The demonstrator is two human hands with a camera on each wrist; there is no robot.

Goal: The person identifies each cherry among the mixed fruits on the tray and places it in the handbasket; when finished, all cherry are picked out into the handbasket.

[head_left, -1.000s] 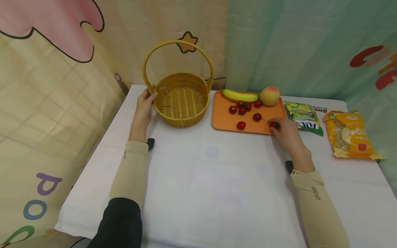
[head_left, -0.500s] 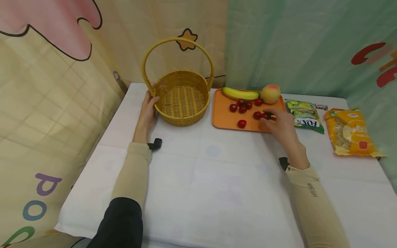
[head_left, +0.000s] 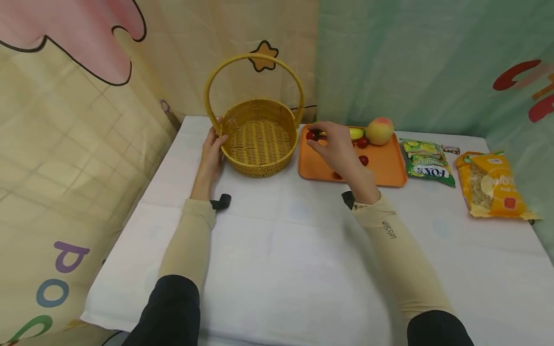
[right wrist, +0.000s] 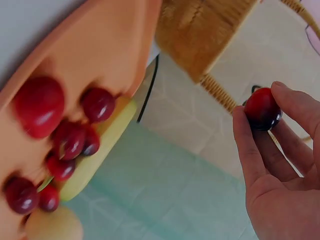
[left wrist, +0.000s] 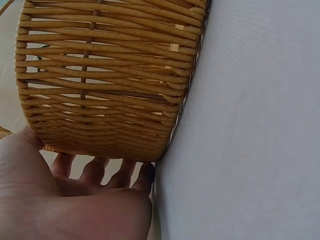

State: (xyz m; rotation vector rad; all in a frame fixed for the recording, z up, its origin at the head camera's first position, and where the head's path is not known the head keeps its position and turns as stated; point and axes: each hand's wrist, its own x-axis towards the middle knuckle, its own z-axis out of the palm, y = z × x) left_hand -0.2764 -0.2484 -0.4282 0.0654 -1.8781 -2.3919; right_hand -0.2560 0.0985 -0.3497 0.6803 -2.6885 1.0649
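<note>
My left hand (head_left: 210, 154) grips the yellow wicker basket (head_left: 259, 166) at its left side, near the foot of its tall handle (head_left: 209, 91). In the left wrist view, the thumb lies at the rim and the fingers reach behind the woven wall (left wrist: 107, 110). My right hand (head_left: 339, 146) pinches a dark red cherry (right wrist: 262, 109) between thumb and fingertips. It is over the left part of the orange tray (head_left: 389, 168), close to the basket. Several cherries (right wrist: 70, 140), a banana (right wrist: 95, 155) and a peach (head_left: 379, 131) lie on the tray, partly hidden by this hand in the head view.
Right of the tray lies a green FOX'S packet (head_left: 428, 163), with a small wrapped item (head_left: 451, 150) behind it. Farther right is an orange-yellow food bag (head_left: 493, 185). A white cloth (head_left: 285, 269) covers the table, and printed curtains (head_left: 402, 62) hang behind and at the left.
My right hand has picked up the cherry from the tray's right side and carried it left toward the basket. My left hand keeps its hold, and the basket appears slightly farther right.
</note>
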